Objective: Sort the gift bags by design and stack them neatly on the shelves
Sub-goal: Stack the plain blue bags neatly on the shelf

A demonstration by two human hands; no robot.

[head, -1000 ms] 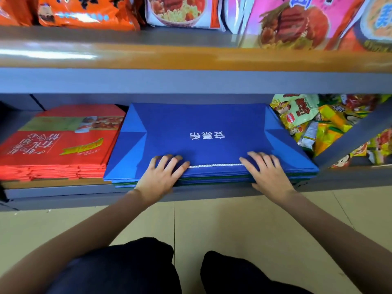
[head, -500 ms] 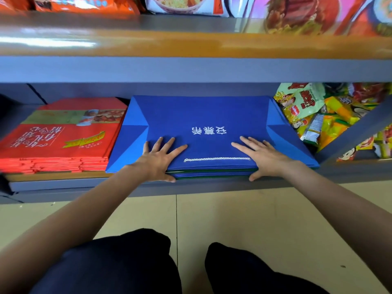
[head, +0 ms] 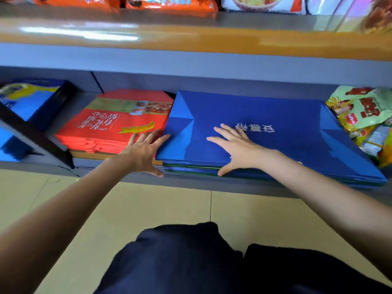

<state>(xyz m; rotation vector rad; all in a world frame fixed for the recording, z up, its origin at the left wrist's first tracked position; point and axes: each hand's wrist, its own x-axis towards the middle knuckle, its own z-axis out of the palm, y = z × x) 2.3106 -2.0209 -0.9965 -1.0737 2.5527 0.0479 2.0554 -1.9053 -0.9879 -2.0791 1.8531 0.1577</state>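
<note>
A stack of flat blue gift bags (head: 286,132) with white lettering lies on the bottom shelf (head: 191,183). To its left sits a stack of flat red gift bags (head: 110,126). My right hand (head: 235,145) lies flat on the blue stack's top, fingers spread, thumb at the front edge. My left hand (head: 144,151) is spread open at the blue stack's left front corner, its fingers reaching between the red and blue stacks.
Further left a blue and yellow package (head: 27,100) sits behind a dark slanted shelf brace (head: 36,134). Snack packets (head: 364,115) crowd the shelf to the right. More snack bags (head: 169,5) fill the upper shelf. Beige floor tiles and my dark trousers (head: 191,262) are below.
Both hands slid left along the blue stack: the left one from its front edge to the left corner, the right one from the right half toward the middle. The view panned left.
</note>
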